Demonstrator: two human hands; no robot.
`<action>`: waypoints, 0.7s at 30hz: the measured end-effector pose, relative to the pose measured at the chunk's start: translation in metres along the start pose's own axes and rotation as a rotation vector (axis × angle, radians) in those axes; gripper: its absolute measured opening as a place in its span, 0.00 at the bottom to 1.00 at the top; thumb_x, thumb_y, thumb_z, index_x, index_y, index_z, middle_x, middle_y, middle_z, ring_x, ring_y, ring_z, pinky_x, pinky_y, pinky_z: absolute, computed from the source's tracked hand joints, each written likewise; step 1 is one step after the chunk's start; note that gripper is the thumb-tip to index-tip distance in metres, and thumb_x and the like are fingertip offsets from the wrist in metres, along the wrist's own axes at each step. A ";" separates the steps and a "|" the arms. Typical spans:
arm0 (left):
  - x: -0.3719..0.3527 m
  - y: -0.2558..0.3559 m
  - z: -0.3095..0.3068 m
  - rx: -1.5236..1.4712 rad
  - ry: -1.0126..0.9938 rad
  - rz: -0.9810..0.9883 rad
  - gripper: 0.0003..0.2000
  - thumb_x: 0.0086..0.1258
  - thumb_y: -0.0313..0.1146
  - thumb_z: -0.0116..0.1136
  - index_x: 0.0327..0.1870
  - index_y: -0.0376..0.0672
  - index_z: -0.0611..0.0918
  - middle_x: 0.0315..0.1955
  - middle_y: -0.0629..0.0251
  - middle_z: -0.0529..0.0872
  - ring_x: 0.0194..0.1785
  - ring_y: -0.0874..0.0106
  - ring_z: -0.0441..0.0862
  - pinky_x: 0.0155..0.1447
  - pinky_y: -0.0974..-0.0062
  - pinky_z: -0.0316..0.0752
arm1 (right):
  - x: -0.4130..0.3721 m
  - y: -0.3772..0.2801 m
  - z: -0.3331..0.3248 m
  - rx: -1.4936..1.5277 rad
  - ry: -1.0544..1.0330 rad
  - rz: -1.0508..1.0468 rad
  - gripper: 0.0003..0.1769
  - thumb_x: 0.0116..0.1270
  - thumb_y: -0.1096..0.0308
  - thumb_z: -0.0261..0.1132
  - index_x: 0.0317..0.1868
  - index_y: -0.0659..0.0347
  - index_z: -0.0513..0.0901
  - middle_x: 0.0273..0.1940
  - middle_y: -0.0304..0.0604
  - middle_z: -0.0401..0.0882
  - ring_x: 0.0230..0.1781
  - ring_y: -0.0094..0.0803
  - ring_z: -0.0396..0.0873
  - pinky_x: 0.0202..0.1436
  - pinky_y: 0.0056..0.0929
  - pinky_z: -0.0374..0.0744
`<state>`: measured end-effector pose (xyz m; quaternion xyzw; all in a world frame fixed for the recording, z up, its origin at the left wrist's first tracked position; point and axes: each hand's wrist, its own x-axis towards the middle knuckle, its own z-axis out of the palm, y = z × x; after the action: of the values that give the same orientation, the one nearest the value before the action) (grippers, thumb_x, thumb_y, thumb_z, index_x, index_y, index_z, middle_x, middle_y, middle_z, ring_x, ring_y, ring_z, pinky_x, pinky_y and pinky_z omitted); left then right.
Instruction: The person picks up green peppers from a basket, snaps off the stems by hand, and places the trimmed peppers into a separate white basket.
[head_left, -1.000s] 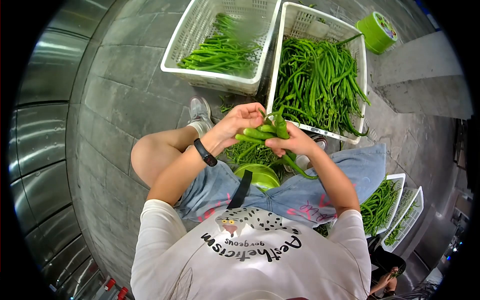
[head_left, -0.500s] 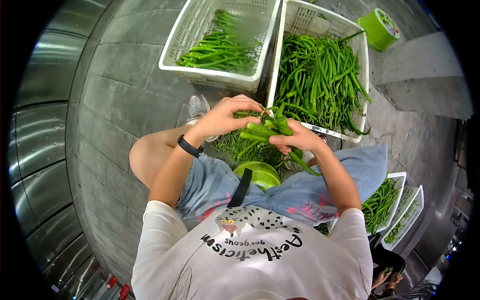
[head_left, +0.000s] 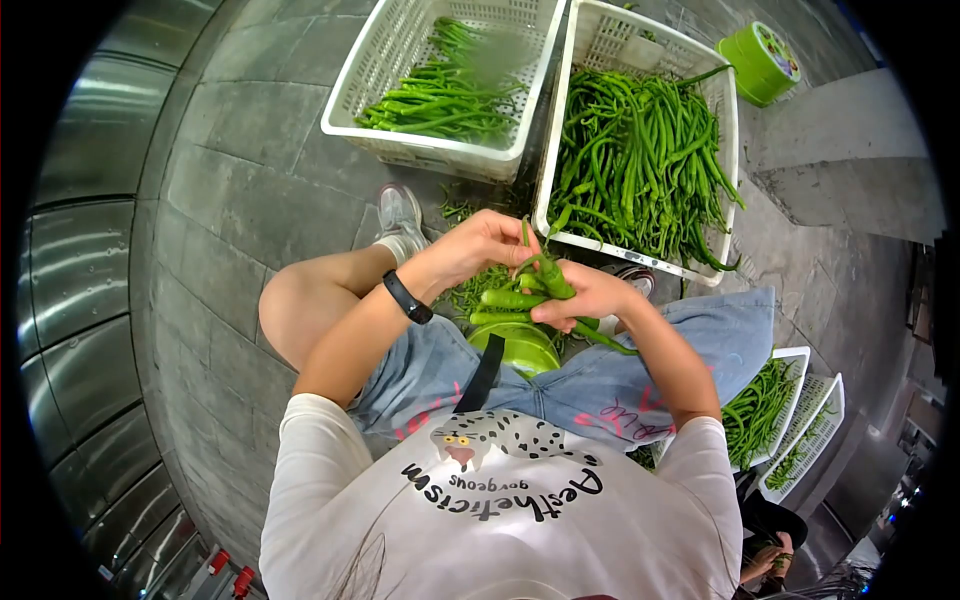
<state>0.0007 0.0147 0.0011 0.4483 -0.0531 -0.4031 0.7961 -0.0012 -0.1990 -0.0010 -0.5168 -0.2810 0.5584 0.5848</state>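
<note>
Several long green chili peppers [head_left: 510,299] are bunched in my right hand [head_left: 592,290], its fingers wrapped round them, with tips poking out below. My left hand [head_left: 482,245], with a black band at the wrist, pinches at the stem end of one pepper on top of the bunch. Beneath both hands lies a heap of green stem bits [head_left: 468,293] on the floor, partly hidden. A green plastic stool [head_left: 530,345] shows between my thighs.
Ahead stand two white crates: the left crate [head_left: 345,100] holds neatly laid peppers, the right crate [head_left: 735,160] a big loose pile. A green bucket-like stool [head_left: 750,68] is at far right. Smaller baskets [head_left: 800,385] with peppers and another person's hands [head_left: 772,560] are at lower right.
Both hands have come slightly lower, towards my body, with the peppers. My left fingers have closed in on a stem end; before, they were spread wider beside the bunch.
</note>
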 end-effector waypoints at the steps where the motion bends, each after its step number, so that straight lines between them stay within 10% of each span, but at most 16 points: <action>1: 0.000 -0.002 0.000 -0.044 -0.011 -0.031 0.05 0.66 0.28 0.58 0.35 0.34 0.82 0.30 0.68 0.82 0.31 0.80 0.76 0.37 0.83 0.70 | 0.000 0.003 0.000 0.008 -0.006 -0.007 0.12 0.67 0.63 0.63 0.32 0.63 0.74 0.15 0.33 0.70 0.14 0.20 0.69 0.20 0.21 0.68; 13: -0.009 0.021 -0.018 0.367 0.170 -0.074 0.08 0.66 0.33 0.61 0.36 0.37 0.82 0.32 0.70 0.83 0.35 0.83 0.75 0.41 0.84 0.68 | -0.001 -0.006 -0.005 -0.210 0.185 0.109 0.14 0.65 0.60 0.65 0.33 0.64 0.78 0.16 0.33 0.73 0.15 0.19 0.72 0.20 0.19 0.71; 17: -0.029 0.025 -0.029 1.377 0.252 0.190 0.09 0.60 0.28 0.60 0.42 0.39 0.82 0.39 0.63 0.84 0.44 0.66 0.79 0.50 0.72 0.72 | 0.003 0.007 -0.013 -0.760 0.390 0.031 0.17 0.63 0.57 0.66 0.36 0.65 0.77 0.19 0.48 0.74 0.18 0.39 0.75 0.26 0.30 0.73; 21: -0.026 0.034 -0.014 1.255 0.234 0.279 0.11 0.60 0.29 0.60 0.44 0.40 0.81 0.41 0.59 0.82 0.46 0.60 0.78 0.51 0.68 0.72 | 0.004 0.020 -0.016 -0.888 0.504 0.059 0.18 0.61 0.57 0.66 0.34 0.66 0.75 0.24 0.57 0.77 0.28 0.53 0.78 0.31 0.41 0.75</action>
<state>0.0096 0.0512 0.0260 0.8576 -0.2491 -0.1371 0.4285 0.0074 -0.2027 -0.0253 -0.8420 -0.3266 0.2594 0.3422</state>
